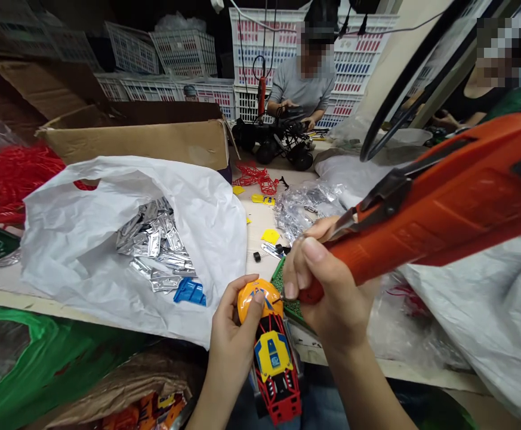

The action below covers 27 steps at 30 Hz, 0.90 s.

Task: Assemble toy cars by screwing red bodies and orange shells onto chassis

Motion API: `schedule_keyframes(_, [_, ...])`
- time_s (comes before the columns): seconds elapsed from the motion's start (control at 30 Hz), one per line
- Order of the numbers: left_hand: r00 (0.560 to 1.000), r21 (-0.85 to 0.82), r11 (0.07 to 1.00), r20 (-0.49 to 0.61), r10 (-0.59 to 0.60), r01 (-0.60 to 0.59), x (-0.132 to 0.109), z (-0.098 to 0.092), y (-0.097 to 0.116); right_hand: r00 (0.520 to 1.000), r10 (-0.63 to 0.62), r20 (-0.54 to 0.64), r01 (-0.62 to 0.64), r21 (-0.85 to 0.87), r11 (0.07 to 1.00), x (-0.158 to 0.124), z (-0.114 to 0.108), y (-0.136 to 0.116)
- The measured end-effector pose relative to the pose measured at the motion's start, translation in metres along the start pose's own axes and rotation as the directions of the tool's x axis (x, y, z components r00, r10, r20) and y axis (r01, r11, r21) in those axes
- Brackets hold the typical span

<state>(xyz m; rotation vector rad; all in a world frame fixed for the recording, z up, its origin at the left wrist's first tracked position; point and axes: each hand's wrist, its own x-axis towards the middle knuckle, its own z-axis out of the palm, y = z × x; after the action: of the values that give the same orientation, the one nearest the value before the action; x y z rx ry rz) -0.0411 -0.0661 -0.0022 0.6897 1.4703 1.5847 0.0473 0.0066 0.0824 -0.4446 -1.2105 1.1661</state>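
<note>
Toy buggy [274,365]: red lattice frame with a yellow, blue-marked panel, held in the air just past the front edge of the surface.
Left hand [232,337]: grip closed around the orange dome [260,297] at the buggy's far end, with the thumb pressed on top; the dome appears joined to the frame, though the fingers hide part of the join.
Long axis: runs from the dome back toward the person's body, slightly tilted, with the far end pointing up toward the right hand.
Nearer hand: the left, which holds the buggy; the right is just beside the dome.
Right hand [332,283]: grip closed on the orange tool [448,215], its kind unclear, with a red-orange lower end and a dark metal hinged part.
Tool tip: thin, right at the dome's edge; whether it touches cannot be told.
Under the hands: a green perforated board [290,298], tilted against the edge of the surface [260,218].
Nearby: a white plastic bag [85,239] holding silver foil packets [157,245] and a blue plastic piece [190,292]; a yellow piece [270,236] and red plastic sprues [255,178] lie farther off.
Beyond: a co-worker [302,83] handles a black buggy [273,140], with stacked plastic crates [287,54] behind.
</note>
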Motion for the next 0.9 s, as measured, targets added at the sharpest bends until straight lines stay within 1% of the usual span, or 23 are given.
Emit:
schedule_keyframes(0.03, [1.000, 0.001, 1.000, -0.003, -0.010, 0.010, 0.000, 0.000, 0.000, 0.999, -0.007, -0.031, 0.009, 0.058, 0.998, 0.002, -0.002, -0.002])
schedule_keyframes(0.1, [1.000, 0.016, 1.000, 0.001, -0.019, 0.019, 0.000, 0.000, -0.002, 0.995, -0.032, -0.094, 0.042, 0.106, 0.993, 0.006, -0.009, -0.004])
schedule_keyframes(0.2, [1.000, 0.026, 1.000, 0.009, -0.007, 0.007, 0.001, -0.002, -0.004, 0.974, -0.102, -0.202, 0.108, 0.020, 0.994, 0.010, -0.023, 0.002])
schedule_keyframes(0.27, [1.000, 0.024, 1.000, 0.010, 0.000, 0.000, 0.001, -0.003, -0.005, 0.969, -0.104, -0.224, 0.099, -0.029, 0.995, 0.010, -0.033, 0.012])
schedule_keyframes(0.33, [1.000, 0.032, 0.999, 0.027, -0.002, 0.002, 0.001, -0.005, -0.007, 0.974, -0.083, -0.212, 0.075, -0.048, 0.996, 0.009, -0.039, 0.021])
schedule_keyframes(0.43, [0.998, 0.052, 0.999, 0.059, -0.003, 0.000, 0.001, -0.007, -0.008, 0.981, -0.062, -0.182, 0.051, -0.062, 0.997, 0.006, -0.042, 0.030])
schedule_keyframes(0.6, [0.997, 0.072, 0.997, 0.077, 0.032, -0.037, 0.001, -0.009, -0.009, 0.984, -0.026, -0.176, 0.013, -0.077, 0.997, 0.004, -0.042, 0.030])
schedule_keyframes(0.7, [0.997, 0.086, 0.995, 0.068, 0.046, -0.051, 0.000, -0.009, -0.009, 0.986, -0.001, -0.166, -0.014, -0.090, 0.996, 0.003, -0.042, 0.029])
schedule_keyframes(0.8, [0.996, 0.098, 0.994, 0.075, 0.042, -0.050, 0.001, -0.009, -0.009, 0.989, 0.007, -0.149, -0.018, -0.070, 0.997, 0.003, -0.042, 0.031])
schedule_keyframes(0.9, [0.994, 0.104, 0.994, 0.108, 0.032, -0.044, 0.001, -0.010, -0.010, 0.990, 0.010, -0.137, -0.018, -0.055, 0.998, 0.002, -0.043, 0.034])
